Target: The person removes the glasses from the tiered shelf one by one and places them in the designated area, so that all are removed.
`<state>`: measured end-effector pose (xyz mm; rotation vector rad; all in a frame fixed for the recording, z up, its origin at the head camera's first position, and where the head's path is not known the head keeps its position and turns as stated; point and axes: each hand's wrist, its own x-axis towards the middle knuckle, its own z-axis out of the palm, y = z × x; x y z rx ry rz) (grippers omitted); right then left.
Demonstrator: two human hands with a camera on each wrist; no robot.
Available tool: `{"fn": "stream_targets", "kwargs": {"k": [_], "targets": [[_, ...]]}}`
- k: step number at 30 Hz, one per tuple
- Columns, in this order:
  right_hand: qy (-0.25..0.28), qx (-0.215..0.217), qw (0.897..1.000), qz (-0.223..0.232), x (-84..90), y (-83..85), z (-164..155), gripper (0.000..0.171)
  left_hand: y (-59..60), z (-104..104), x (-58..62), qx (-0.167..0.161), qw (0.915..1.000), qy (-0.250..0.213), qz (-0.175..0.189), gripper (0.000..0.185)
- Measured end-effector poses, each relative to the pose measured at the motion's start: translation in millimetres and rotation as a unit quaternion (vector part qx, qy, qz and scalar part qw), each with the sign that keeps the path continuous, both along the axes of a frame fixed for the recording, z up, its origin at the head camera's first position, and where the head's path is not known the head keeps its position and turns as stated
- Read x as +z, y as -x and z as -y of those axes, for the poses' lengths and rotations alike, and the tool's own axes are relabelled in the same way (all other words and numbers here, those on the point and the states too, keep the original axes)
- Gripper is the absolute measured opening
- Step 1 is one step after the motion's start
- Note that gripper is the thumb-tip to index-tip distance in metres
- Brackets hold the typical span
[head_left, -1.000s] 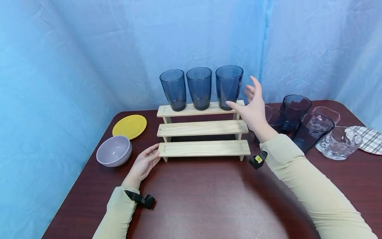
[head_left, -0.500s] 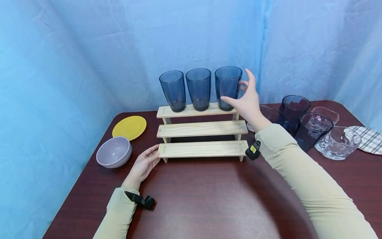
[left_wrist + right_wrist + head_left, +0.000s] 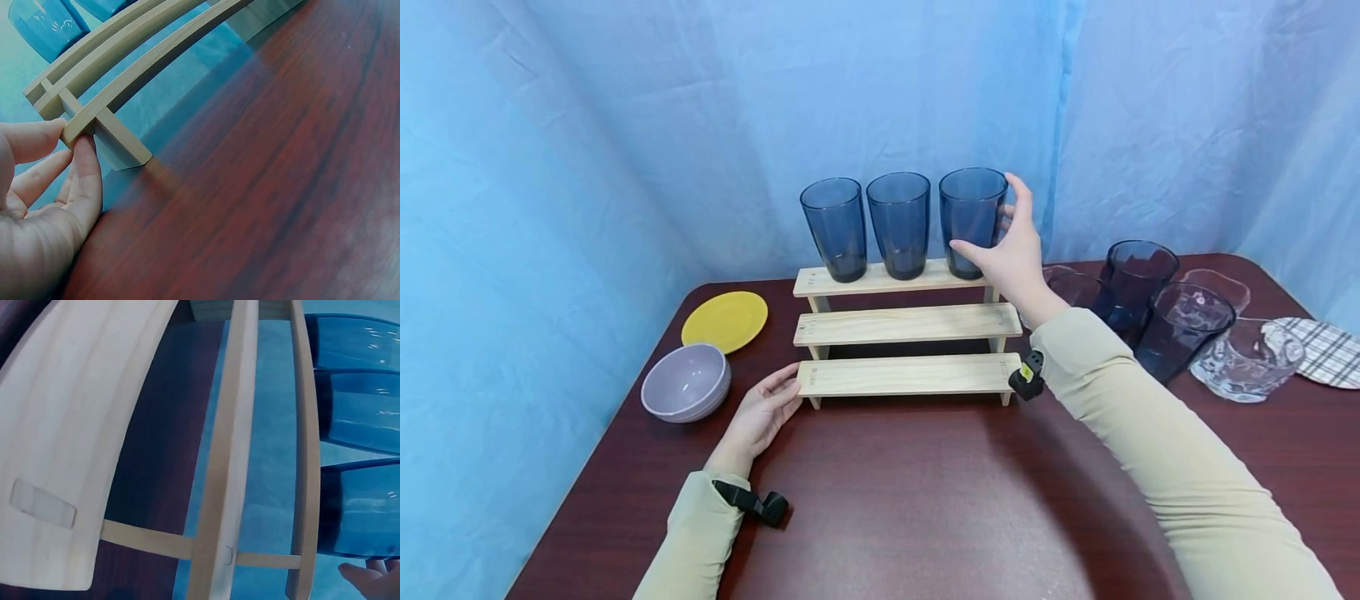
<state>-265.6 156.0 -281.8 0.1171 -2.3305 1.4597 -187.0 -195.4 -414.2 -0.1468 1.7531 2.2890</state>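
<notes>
"Blue cloth [image 3: 737, 100] backed the desk [image 3: 910, 492]. Left hand [image 3: 765, 412]?"

"It pinched the rack [image 3: 917, 323] at its lowest step [image 3: 910, 375]."

"Right hand [image 3: 1013, 257]?"

"Its fingers were spread around the rightmost glass [image 3: 964, 218] on the top step [image 3: 880, 282]; touching, I couldn't tell."

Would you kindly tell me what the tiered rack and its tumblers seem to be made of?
The tiered rack looks like pale, unpainted wood, since its grain shows. Its three tumblers look like smooth, blue-tinted glass, transparent and glinting, though plastic is possible.
</notes>
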Motion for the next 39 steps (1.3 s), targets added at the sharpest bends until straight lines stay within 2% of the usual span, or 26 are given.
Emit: {"fn": "stream_targets", "kwargs": {"k": [9, 17, 28, 35, 39], "targets": [[-0.018, -0.017, 0.999, -0.022, -3.0, 1.5, 0.0, 0.095, 1.5, -1.1, -1.2, 0.007, 1.0000, -0.002, -0.005, 0.052], [-0.017, -0.006, 0.999, -0.027, -4.5, -9.3, -2.4, 0.096, 2.2, -1.2, -3.4, -0.001, 0.9998, 0.012, -0.017, 0.054], [-0.034, 0.040, 0.993, -0.106, -11.4, -29.7, -9.3, 0.097, 2.6, -0.3, -1.5, 0.008, 0.9998, 0.008, -0.015, 0.054], [-0.041, 0.041, 0.994, -0.088, -11.2, -39.9, -14.7, 0.095, 1.9, -0.4, -2.1, -0.004, 0.9998, 0.007, -0.016, 0.055], [-0.061, 0.053, 0.993, -0.086, -10.1, -50.7, -19.6, 0.096, 1.7, -0.3, -2.1, 0.005, 0.9999, 0.008, -0.013, 0.053]]}}
